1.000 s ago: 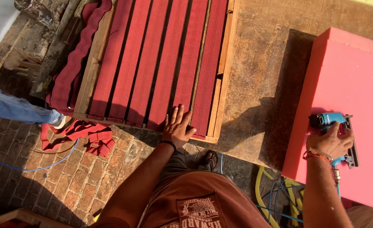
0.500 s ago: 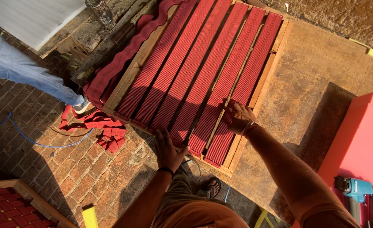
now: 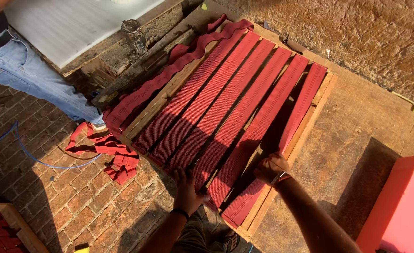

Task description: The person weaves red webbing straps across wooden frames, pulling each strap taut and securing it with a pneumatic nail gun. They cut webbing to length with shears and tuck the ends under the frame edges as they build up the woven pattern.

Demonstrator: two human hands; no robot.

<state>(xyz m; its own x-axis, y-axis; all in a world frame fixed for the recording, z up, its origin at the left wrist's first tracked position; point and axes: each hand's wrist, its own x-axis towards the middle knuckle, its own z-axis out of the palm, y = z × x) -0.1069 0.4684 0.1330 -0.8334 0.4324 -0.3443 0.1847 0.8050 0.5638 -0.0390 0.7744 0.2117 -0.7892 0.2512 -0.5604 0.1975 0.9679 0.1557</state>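
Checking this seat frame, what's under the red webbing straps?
Under the red webbing straps only dark gaps and a wooden crosspiece show, inside the wooden frame. The left hand and right hand cover the near ends.

A blue cable (image 3: 38,159) crosses brick paving (image 3: 90,206) beside pink foam (image 3: 399,211).

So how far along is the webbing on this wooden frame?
Done, it seems: five red straps run lengthwise across the wooden frame. In hand: the left hand presses on the near strap ends, and the right hand rests by the last strap's near end. Left: no crosswise straps show, and loose red strap trails off the frame onto the brick floor.
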